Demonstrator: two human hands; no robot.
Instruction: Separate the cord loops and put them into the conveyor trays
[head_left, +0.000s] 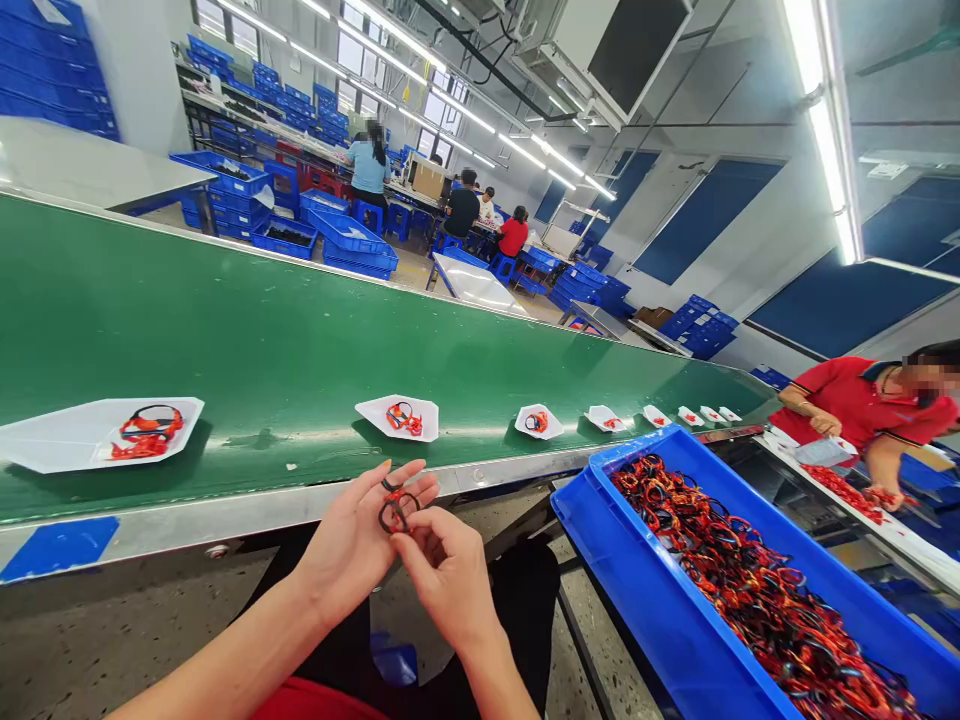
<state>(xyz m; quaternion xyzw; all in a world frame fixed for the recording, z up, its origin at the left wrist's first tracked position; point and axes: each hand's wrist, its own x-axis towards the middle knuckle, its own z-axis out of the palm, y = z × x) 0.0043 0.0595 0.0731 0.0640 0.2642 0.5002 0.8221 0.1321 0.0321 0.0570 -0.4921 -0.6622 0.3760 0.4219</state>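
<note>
Palm up, with the fingers stretched out, my left hand [360, 525] is above the near edge of the conveyor belt. Small black-and-red looped pieces [395, 510] lie across its fingers; their exact kind and number are hard to make out. The thumb and forefinger of my right hand [446, 560] pinch one of these loops from the right side. Just beyond my hands, a white tray [365, 408] on the green belt [277, 340] holds a similar looped piece and red bits. To the right, a blue bin [630, 560] contains a heap of black-and-red looped pieces [750, 570].
Another white tray [60, 430] with red pieces lies at the left, and several more line the belt toward the right. A co-worker in a red shirt [847, 400] handles red pieces [847, 493] at the far right. A metal rail [262, 513] edges the belt.
</note>
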